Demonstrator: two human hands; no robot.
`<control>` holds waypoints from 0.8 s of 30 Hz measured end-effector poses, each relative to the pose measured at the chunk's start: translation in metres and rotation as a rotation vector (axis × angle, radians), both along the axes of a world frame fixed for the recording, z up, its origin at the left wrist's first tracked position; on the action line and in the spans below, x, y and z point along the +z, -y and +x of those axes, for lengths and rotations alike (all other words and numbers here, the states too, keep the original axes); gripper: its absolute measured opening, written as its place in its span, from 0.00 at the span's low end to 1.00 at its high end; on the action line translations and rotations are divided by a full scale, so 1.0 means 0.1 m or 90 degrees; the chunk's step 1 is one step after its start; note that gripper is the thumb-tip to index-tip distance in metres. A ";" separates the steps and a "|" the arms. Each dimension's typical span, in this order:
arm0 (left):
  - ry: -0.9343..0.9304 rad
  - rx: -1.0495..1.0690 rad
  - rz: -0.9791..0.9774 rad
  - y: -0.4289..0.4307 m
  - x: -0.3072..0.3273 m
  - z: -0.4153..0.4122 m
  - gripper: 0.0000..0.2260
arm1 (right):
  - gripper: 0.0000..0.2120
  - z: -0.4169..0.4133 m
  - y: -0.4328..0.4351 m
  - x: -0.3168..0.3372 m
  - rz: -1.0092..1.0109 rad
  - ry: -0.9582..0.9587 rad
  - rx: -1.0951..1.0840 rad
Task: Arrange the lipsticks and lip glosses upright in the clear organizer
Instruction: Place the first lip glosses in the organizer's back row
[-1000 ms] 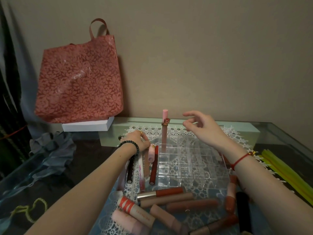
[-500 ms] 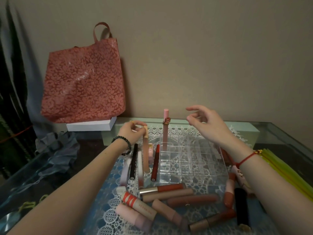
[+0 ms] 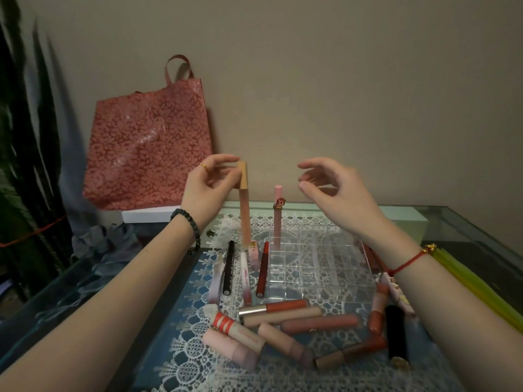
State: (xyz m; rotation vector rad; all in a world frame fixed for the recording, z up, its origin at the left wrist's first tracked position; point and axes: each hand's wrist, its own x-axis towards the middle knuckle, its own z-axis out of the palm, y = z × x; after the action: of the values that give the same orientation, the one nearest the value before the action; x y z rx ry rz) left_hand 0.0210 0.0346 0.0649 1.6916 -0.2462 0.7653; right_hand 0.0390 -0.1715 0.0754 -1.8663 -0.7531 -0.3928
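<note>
Far left of the clear organizer (image 3: 319, 267), a glossy red bag (image 3: 147, 148) with a floral print leans on the wall. Left of the organizer, above the glass tabletop (image 3: 467, 227), the left hand (image 3: 203, 190) has its grip clamped, thumb and fingertips, on the matte tan cap of a slim peach lip gloss (image 3: 244, 213). It hangs nearly upright, its lower end blurred above slender tubes (image 3: 261, 270) lying on the white lace mat (image 3: 192, 360). In the organizer's far-left corner cell a cylindrical pink gloss (image 3: 277, 222) stands upright. Above the organizer's square-celled grid the right hand (image 3: 336, 196) hovers, grip apart, fingers loosely curved. Just in front of the organizer lie stubby rounded tubes (image 3: 283, 321); to its right, yellow-green sticks (image 3: 467, 281).
</note>
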 end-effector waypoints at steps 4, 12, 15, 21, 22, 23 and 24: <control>0.015 -0.090 -0.018 0.23 0.06 -0.15 0.08 | 0.13 -0.10 -0.06 0.03 0.001 -0.012 0.037; 0.007 -0.183 -0.071 0.55 -0.03 -0.20 0.07 | 0.10 -0.18 -0.06 0.03 -0.013 -0.006 0.039; 0.003 -0.170 -0.076 0.61 -0.05 -0.18 0.06 | 0.10 -0.18 -0.02 0.03 -0.005 -0.014 0.027; 0.017 -0.138 -0.048 0.68 -0.10 -0.15 0.06 | 0.09 -0.09 0.02 0.03 0.004 0.007 -0.002; 0.018 -0.132 -0.045 0.68 -0.11 -0.14 0.07 | 0.09 -0.06 0.02 0.03 0.008 0.007 -0.006; 0.021 -0.121 -0.046 0.67 -0.13 -0.14 0.07 | 0.09 -0.03 0.03 0.03 0.014 0.007 -0.009; 0.025 -0.106 -0.050 0.66 -0.15 -0.12 0.08 | 0.09 0.02 0.04 0.03 0.022 0.006 -0.016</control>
State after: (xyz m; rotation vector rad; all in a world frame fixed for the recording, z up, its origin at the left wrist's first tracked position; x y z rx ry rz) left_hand 0.0087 -0.0312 0.0503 1.5626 -0.3750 0.6751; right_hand 0.0406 -0.1751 0.0783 -1.8443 -0.7266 -0.4286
